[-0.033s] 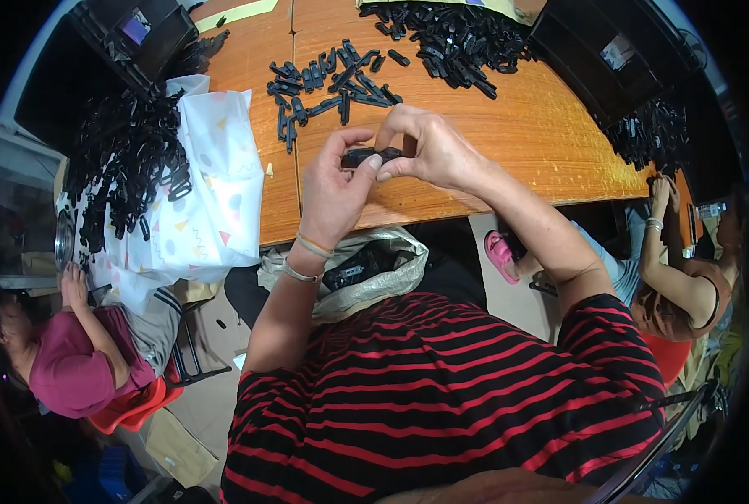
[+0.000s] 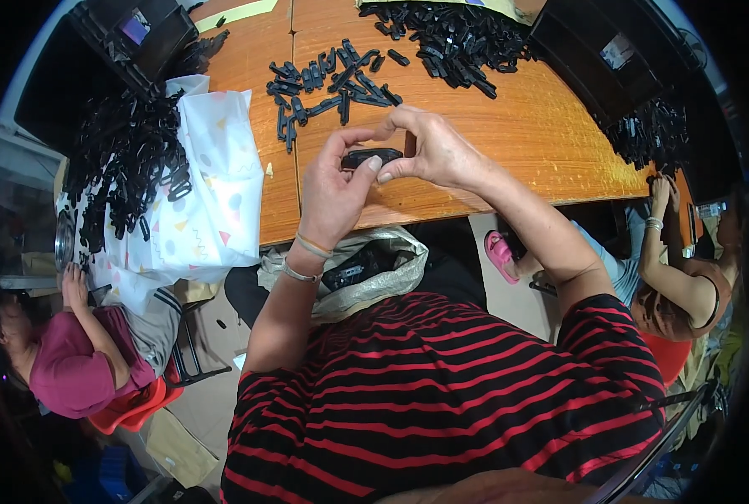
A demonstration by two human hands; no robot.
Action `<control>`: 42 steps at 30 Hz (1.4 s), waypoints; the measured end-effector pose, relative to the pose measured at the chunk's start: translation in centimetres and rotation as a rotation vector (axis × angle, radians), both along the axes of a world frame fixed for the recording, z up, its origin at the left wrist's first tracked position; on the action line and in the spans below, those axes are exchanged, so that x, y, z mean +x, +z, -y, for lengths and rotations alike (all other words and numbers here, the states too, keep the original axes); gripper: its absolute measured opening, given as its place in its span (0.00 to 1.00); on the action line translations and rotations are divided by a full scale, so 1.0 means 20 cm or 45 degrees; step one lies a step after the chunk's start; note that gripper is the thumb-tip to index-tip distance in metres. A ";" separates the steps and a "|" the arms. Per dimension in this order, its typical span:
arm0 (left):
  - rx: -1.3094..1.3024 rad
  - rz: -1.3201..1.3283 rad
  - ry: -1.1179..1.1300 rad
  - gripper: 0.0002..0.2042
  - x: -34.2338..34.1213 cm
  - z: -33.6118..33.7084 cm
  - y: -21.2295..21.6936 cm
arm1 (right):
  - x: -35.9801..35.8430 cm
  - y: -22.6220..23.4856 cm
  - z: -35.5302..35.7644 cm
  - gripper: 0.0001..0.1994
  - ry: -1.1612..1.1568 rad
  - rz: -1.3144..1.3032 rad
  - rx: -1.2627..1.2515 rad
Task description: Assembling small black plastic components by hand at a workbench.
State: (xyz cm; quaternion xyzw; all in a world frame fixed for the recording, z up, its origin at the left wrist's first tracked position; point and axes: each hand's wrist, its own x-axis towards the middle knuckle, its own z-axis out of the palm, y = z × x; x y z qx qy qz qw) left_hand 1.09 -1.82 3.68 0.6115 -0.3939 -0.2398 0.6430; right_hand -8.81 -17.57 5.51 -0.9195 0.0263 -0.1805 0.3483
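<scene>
Between both hands, above the wooden table (image 2: pixel 509 143) edge: small black plastic part (image 2: pixel 373 157), long axis roughly level, running from one hand across to the other. Left hand (image 2: pixel 332 189) fingertips pinch its left end; right hand (image 2: pixel 437 151) fingers close on its right end. Beyond the fingertips lies a scatter of similar black pieces (image 2: pixel 328 84). Below the wrists sits an open bag (image 2: pixel 349 269).
</scene>
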 end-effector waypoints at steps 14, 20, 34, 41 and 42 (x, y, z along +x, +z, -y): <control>-0.083 -0.141 -0.006 0.15 -0.05 -0.04 -0.07 | -0.03 -0.11 -0.08 0.17 -0.108 -0.242 0.283; 0.278 -0.420 -0.063 0.13 -0.01 -0.13 -0.13 | -0.07 -0.16 -0.13 0.16 -0.137 -0.233 0.238; 0.560 0.956 0.059 0.11 -0.25 -0.58 -0.42 | 0.04 -0.25 0.33 0.10 -0.305 -0.419 0.340; 0.321 0.973 0.217 0.05 -0.06 -0.24 -0.25 | 0.41 -0.27 0.65 0.10 -0.613 -0.110 -0.324; 0.264 0.963 0.277 0.05 0.01 -0.13 -0.22 | 0.47 -0.27 0.67 0.12 -0.692 -0.079 -0.398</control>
